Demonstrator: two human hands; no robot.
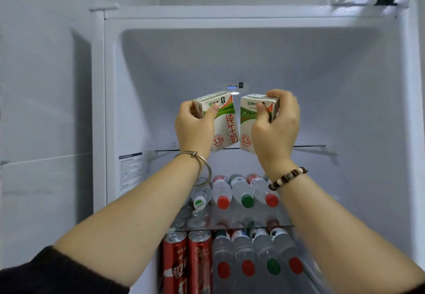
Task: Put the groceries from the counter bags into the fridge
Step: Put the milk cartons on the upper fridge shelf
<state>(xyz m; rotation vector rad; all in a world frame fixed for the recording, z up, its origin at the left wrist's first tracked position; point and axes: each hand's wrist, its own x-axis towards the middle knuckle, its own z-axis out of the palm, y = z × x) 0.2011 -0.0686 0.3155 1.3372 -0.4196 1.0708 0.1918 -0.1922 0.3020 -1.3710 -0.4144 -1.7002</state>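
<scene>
Here, both forearms reach up into the fridge (110, 86). The left hand (195, 128) grips one milk carton (226, 121), tilted; just beside it, the right hand (276, 128) clasps another carton (247, 128) above the top glass shelf (310, 146).

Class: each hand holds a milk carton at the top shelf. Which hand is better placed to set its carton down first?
Right, marginally. The right hand holds its milk carton nearly upright, its base near the glass shelf. The left hand's carton is tilted.
</scene>
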